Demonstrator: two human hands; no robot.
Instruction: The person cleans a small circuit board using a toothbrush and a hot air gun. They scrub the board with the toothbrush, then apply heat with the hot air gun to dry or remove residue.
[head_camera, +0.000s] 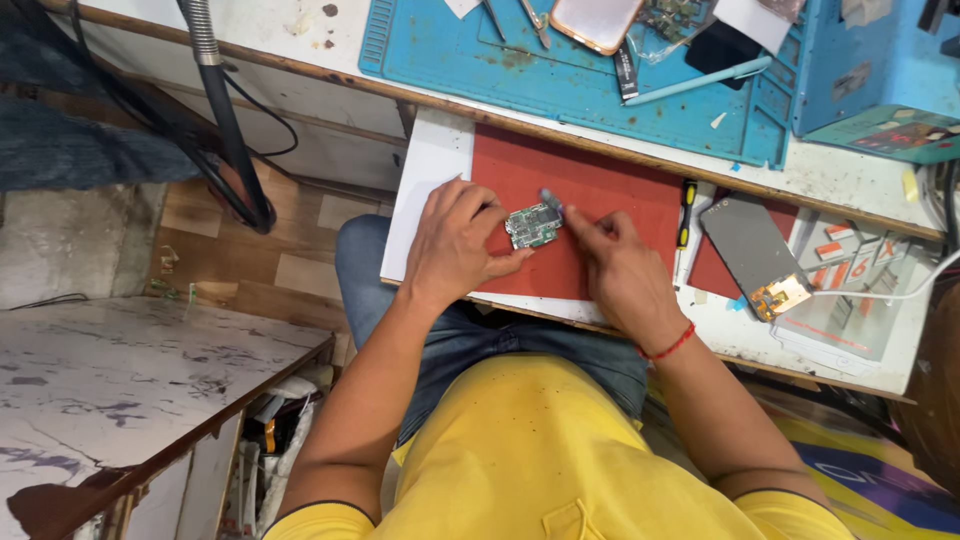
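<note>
Left hand (455, 240) pinches circuit board (532, 225); right hand (612, 262) touching it

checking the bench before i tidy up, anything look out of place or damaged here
Mostly the dark phone screen panel: it lies askew, detached, its orange flex end exposed, partly off the small red mat. The blue work mat is stained. The small green circuit board, between left hand and right hand, looks intact.

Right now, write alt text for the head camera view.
Seen from above, a person's left hand steadies a small green circuit board on a red mat while the right hand touches it with a slim grey tool. A phone screen panel lies to the right, and a blue work mat lies on the bench above.
</note>
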